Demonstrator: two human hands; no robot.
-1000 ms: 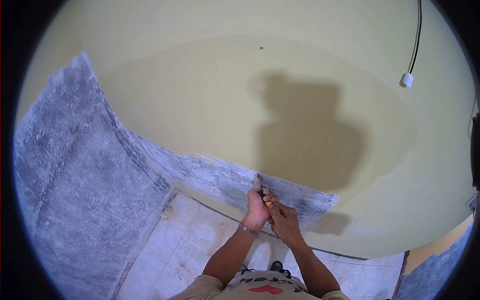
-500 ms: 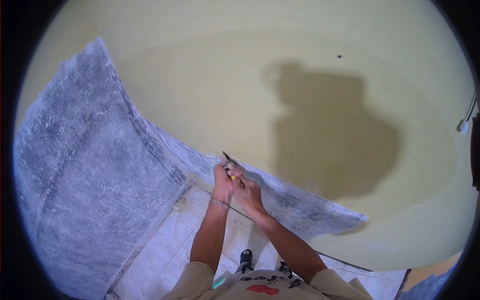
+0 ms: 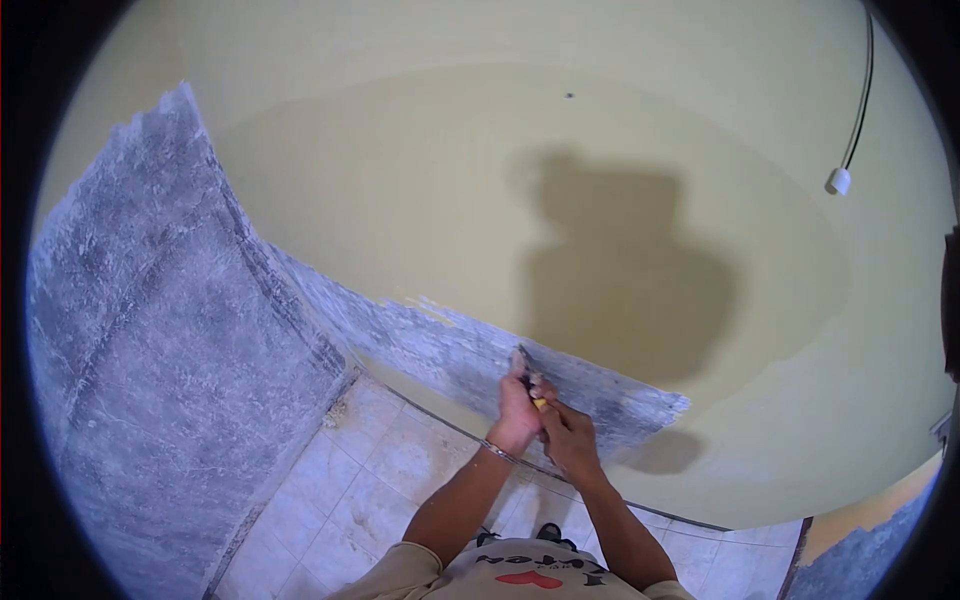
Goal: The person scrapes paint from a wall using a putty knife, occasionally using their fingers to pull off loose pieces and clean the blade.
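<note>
Both hands moved right along wall versus half second ago; left hand (image 3: 517,408) and right hand (image 3: 568,442) closed on scraper (image 3: 530,375), blade at yellow paint (image 3: 480,200) edge above bare grey strip (image 3: 440,345).

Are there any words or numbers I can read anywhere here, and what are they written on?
Dark lettering on the shirt, above a red shape: upside down and too blurred to read.
Scraper held by the left hand and right hand: no text visible.
Wall: no text or signs.
</note>
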